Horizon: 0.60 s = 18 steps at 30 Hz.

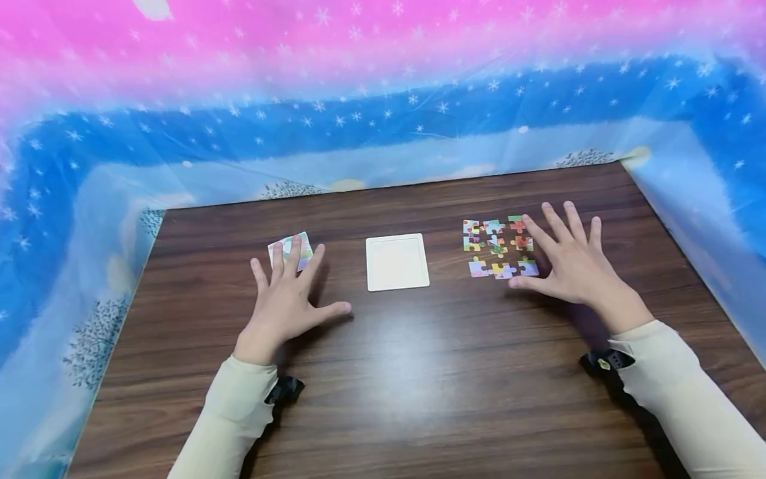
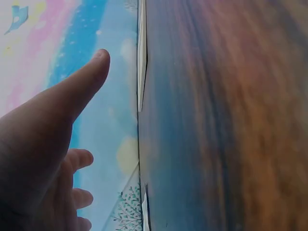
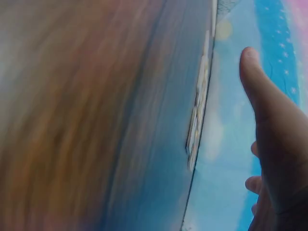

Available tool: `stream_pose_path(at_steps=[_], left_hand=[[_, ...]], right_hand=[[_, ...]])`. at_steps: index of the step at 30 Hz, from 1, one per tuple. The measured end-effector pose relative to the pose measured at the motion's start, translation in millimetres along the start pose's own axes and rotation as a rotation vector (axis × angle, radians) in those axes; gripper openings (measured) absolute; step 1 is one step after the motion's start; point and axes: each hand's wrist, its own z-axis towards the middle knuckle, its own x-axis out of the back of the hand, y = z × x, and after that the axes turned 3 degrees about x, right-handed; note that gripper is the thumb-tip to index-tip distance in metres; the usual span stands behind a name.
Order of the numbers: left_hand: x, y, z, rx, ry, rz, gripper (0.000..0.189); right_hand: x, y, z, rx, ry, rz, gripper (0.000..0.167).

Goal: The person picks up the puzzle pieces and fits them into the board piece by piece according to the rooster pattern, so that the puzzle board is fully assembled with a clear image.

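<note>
With fingers spread, my left hand hovers at the left, its fingertips over a small square picture card that they partly cover. At the right, my right hand is spread too, beside several loose jigsaw pieces laid in rough rows. Its index fingertip and thumb overlap the right edge of the pieces in the head view. Between the hands lies a white square puzzle tray with a thin raised rim. Both wrist views show the thumb and thumb extended, with nothing held.
All of it lies on a dark wood-grain table. A pink and blue snowflake-print cloth hangs behind the table and along its sides. Black straps sit on both wrists, below cream sleeves.
</note>
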Motion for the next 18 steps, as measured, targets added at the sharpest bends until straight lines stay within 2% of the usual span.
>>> stream_pose_path(at_steps=[8, 14, 18], left_hand=[[-6.5, 9.1, 9.2, -0.043, 0.04, -0.029, 0.117], [-8.8, 9.9, 10.7, -0.042, 0.054, -0.042, 0.117], [-12.0, 10.5, 10.7, -0.045, 0.049, -0.089, 0.115]], right_hand=[[-3.2, -2.0, 10.3, 0.013, 0.035, 0.047, 0.122], [-5.5, -3.0, 14.1, 0.009, 0.02, 0.067, 0.123], [-8.2, -6.3, 18.1, 0.004, 0.031, 0.109, 0.122]])
